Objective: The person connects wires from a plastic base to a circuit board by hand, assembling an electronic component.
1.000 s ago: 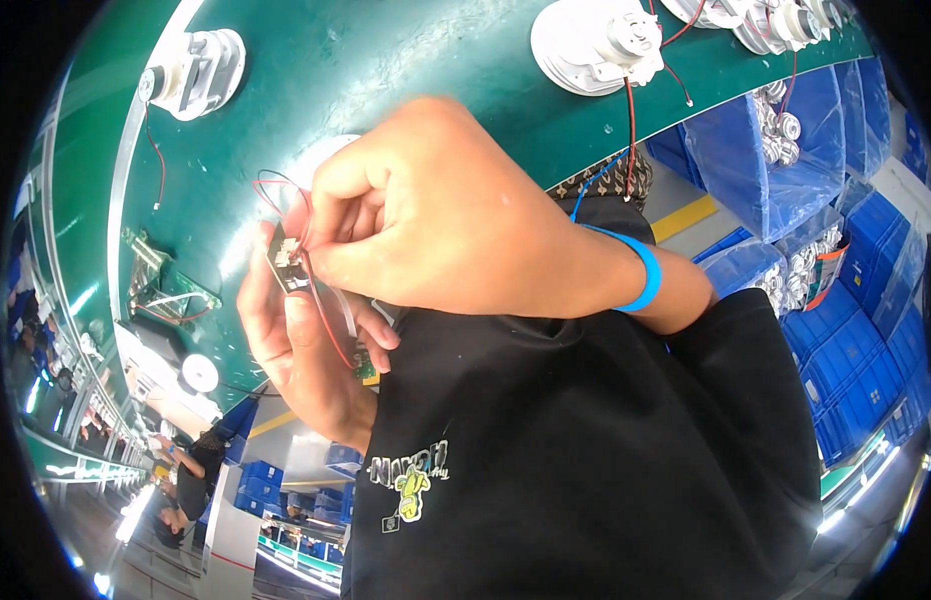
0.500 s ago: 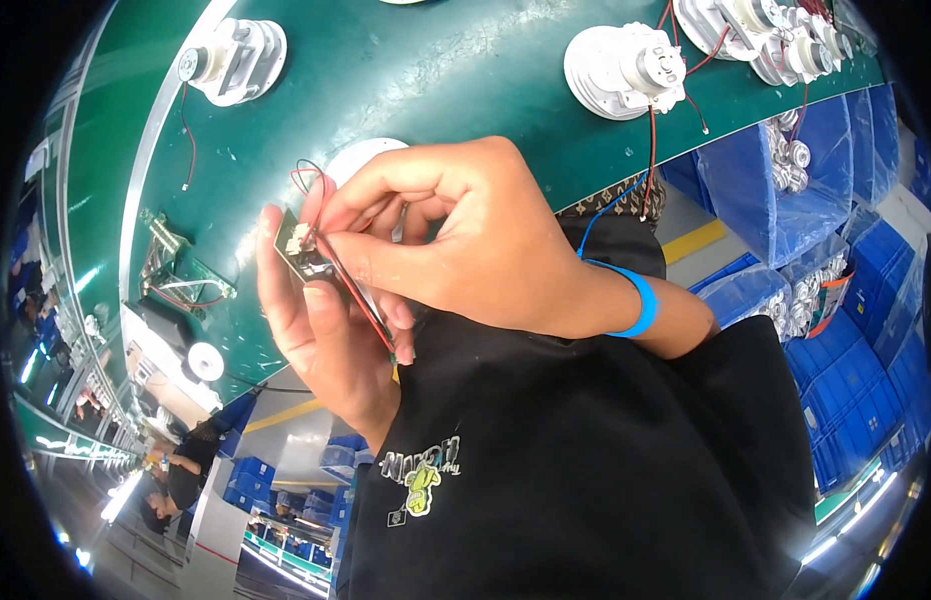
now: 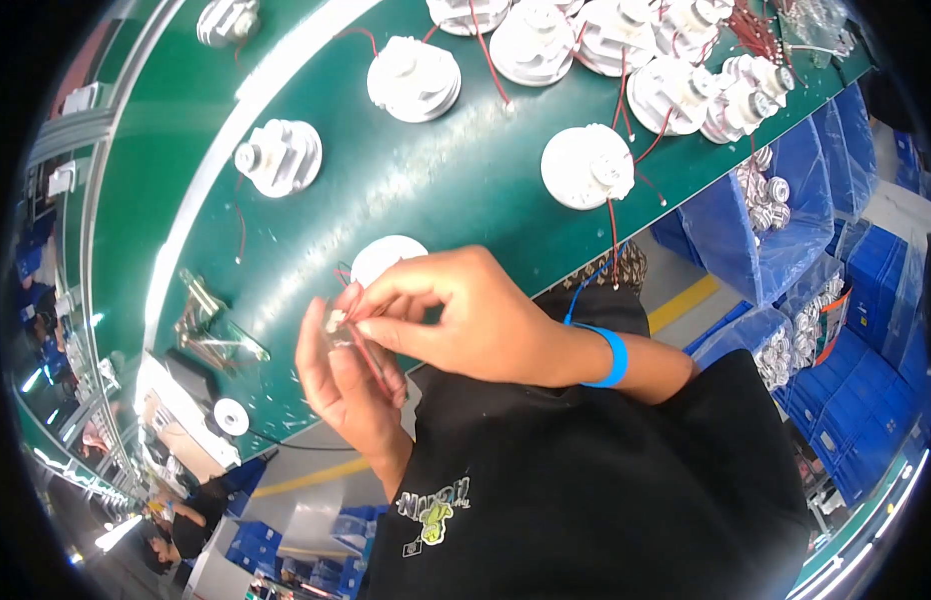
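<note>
My left hand (image 3: 354, 392) is closed around a small circuit board (image 3: 336, 322) with pale connectors, held up over the near edge of the green bench (image 3: 466, 160). Thumb and fingertips of my right hand (image 3: 476, 318) pinch at the red wires (image 3: 369, 358) beside those connectors. The wires trail down across my left fingers. Blur and fingers hide whether a plug is seated. Just beyond both hands, partly covered, lies a white round part (image 3: 388, 255). A blue band (image 3: 618, 356) circles my right wrist, with a blue cord leading off it.
Several white motor units with red leads, one of them (image 3: 589, 167) near the bench edge, stand toward the far right. More circuit boards (image 3: 211, 335) lie at the left. Blue bins (image 3: 731, 235) flank the bench at right. Another person (image 3: 181, 525) is at lower left.
The view has tilted up, so bench and hands sit lower in the picture and more motor units show at the back. My hands remain together at the board and wires.
</note>
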### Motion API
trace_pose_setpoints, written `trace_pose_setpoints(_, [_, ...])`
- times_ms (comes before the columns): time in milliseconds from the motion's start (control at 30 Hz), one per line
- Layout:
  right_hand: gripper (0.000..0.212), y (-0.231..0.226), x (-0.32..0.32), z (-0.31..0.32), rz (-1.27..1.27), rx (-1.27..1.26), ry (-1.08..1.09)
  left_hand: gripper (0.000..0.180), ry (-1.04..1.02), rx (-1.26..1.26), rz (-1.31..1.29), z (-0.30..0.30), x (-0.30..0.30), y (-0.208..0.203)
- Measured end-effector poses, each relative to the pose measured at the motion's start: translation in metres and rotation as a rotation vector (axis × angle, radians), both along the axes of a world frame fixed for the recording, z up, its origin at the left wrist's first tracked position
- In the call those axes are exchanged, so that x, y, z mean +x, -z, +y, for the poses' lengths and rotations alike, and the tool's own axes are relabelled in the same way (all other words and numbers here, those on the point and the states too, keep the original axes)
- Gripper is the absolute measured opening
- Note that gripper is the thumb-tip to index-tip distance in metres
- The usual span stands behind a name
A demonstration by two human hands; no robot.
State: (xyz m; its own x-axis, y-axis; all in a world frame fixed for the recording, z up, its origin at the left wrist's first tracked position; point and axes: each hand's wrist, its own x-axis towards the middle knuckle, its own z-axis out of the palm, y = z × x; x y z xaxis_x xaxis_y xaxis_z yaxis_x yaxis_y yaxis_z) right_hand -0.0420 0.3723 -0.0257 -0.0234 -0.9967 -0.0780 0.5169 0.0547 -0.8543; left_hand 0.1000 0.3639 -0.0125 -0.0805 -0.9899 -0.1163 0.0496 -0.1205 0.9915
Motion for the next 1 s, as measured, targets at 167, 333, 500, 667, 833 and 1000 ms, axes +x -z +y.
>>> trace_pose_setpoints(167, [0.035, -0.024, -0.041, 0.026, 0.633, -0.187, 0.285, 0.045, -0.145, -0.237, -0.048, -0.067, 0.035, -0.021])
trace_pose_setpoints(333, [0.013, -0.015, -0.124, 0.073, 0.841, -0.15, 0.956, 0.039, -0.141, -0.513, -0.366, -0.151, 0.085, -0.066])
trace_pose_setpoints(500, [0.026, 0.019, -0.283, 0.091, 1.126, 0.189, 1.349, 0.044, -0.229, -0.557, -0.767, -0.267, 0.111, -0.061])
trace_pose_setpoints(667, [0.031, 0.088, -0.39, 0.08, 1.663, 0.278, 1.085, 0.047, -0.174, -0.509, -0.8, -0.403, 0.222, -0.004])
trace_pose_setpoints(833, [0.024, 0.083, -0.415, 0.116, 1.481, 0.446, 0.989, 0.091, -0.108, -0.683, -2.01, -0.383, 0.127, 0.007])
trace_pose_setpoints(1000, [0.027, 0.073, -0.402, 0.122, 1.359, 0.398, 0.861, 0.097, 0.512, -1.183, -1.652, -0.348, 0.005, 0.004])
